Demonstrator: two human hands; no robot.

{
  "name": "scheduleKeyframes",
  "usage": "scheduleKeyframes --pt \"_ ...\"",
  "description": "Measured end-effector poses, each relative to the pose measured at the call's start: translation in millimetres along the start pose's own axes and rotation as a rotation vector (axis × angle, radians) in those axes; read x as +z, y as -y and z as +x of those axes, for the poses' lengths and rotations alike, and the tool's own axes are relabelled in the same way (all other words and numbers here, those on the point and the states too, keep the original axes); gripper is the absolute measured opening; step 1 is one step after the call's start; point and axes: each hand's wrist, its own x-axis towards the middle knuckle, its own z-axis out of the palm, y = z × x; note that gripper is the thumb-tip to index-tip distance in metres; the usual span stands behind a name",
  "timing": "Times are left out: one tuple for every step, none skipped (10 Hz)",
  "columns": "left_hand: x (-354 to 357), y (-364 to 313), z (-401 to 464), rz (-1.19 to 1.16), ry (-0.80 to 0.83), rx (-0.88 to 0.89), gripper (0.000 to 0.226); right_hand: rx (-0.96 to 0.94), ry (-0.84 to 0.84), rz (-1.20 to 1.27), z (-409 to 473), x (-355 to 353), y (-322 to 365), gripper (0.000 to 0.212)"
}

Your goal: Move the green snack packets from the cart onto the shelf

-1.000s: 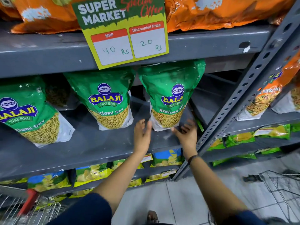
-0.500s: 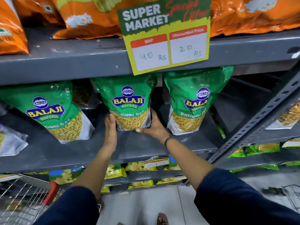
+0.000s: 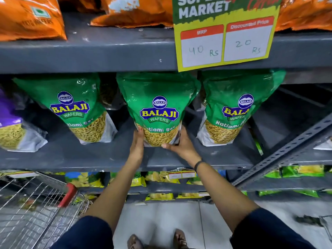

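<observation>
Three green Balaji snack packets stand upright on the grey shelf (image 3: pixel 100 159). My left hand (image 3: pixel 137 142) presses the lower left side of the middle packet (image 3: pixel 158 97). My right hand (image 3: pixel 181 144) cups its lower right corner, thumb under the base. The left packet (image 3: pixel 71 105) and the right packet (image 3: pixel 237 97) stand apart on either side, untouched. The wire cart (image 3: pixel 36 203) with a red handle sits at the lower left; what it holds is blurred.
Orange packets (image 3: pixel 30 18) lie on the shelf above, with a yellow price sign (image 3: pixel 226 38) hanging from its edge. A purple packet (image 3: pixel 9 126) stands at the far left. A slotted metal upright (image 3: pixel 287 148) slants at the right. Lower shelves hold yellow-green packets (image 3: pixel 161 178).
My hands left the right packet, moved left and closed around the base of the middle packet. The view shifted left and nearer the shelf.
</observation>
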Motion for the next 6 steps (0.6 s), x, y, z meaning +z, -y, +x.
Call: scheduleKeyframes --pt "-3.8 3.2 -19.7 -0.058 -0.128 -0.001 0.055 0.006 -0.255 0.120 -15.0 9.6 -3.5 0.090" --pt "-17.6 12.0 -39.6 -0.130 -0.289 -0.008 0.046 0.003 -0.486 0.238 -40.5 27.9 -3.9 0.061" --pt "-54.9 28.7 -57.7 -0.163 -0.461 0.044 0.043 -0.019 -0.484 0.146 -64.4 69.6 -7.4 0.047" --pt "-85.0 34.3 -57.2 -0.150 -0.514 0.068 0.044 -0.050 -0.293 0.022 -69.2 108.1 0.0 0.041" --pt "-135.1 30.0 -28.5 -0.068 -0.437 0.109 0.046 -0.042 -0.036 -0.040 -30.3 152.2 27.3 0.072" --pt "-166.6 27.5 -3.0 -0.032 -0.329 0.101 0.052 -0.028 0.078 -0.030 -0.5 173.7 47.7 0.097"
